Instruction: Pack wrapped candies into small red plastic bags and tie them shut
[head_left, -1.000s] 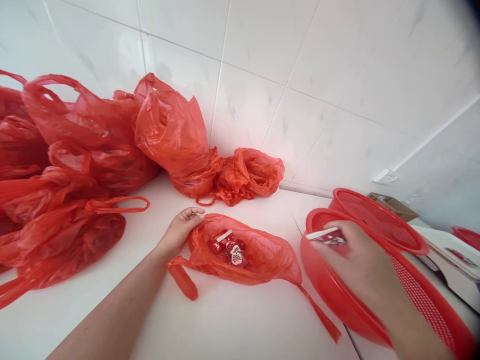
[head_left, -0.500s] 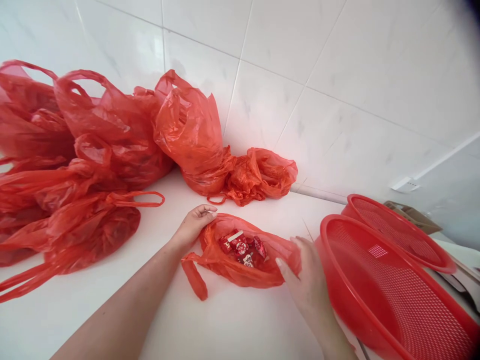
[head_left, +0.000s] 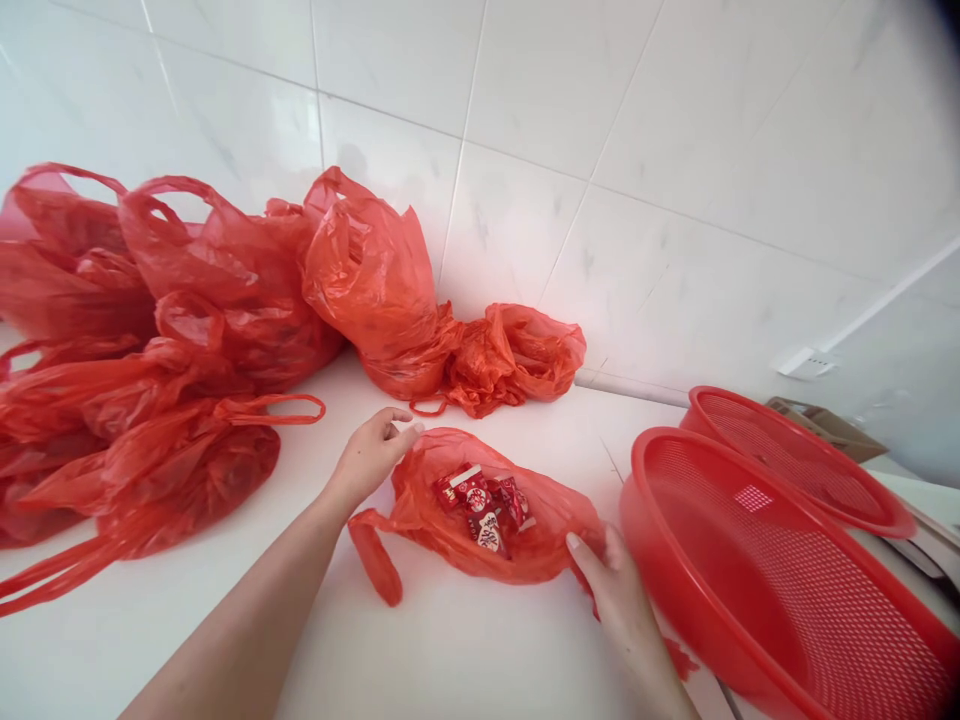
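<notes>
An opened red plastic bag (head_left: 540, 500) lies on the white table with several small red packets (head_left: 487, 510) inside it. My left hand (head_left: 379, 450) is at the bag's left end, fingers curled and thumb against or very near the rim; whether it grips the film is unclear. At the right end, my right hand (head_left: 619, 580) pinches the bag's edge between thumb and fingers. A loose handle (head_left: 379, 560) of the bag trails on the table at the lower left.
Several filled red bags (head_left: 225, 290) crowd the left and back, beside a crumpled red bag (head_left: 517, 355) against the tiled wall. Two red mesh baskets (head_left: 720, 590) stand at the right, with brown cardboard (head_left: 832, 430) behind.
My right hand has moved down slightly and closed on the bag's right edge. The bag's opening is spread a little wider, showing more of the packets. The camera view has shifted slightly.
</notes>
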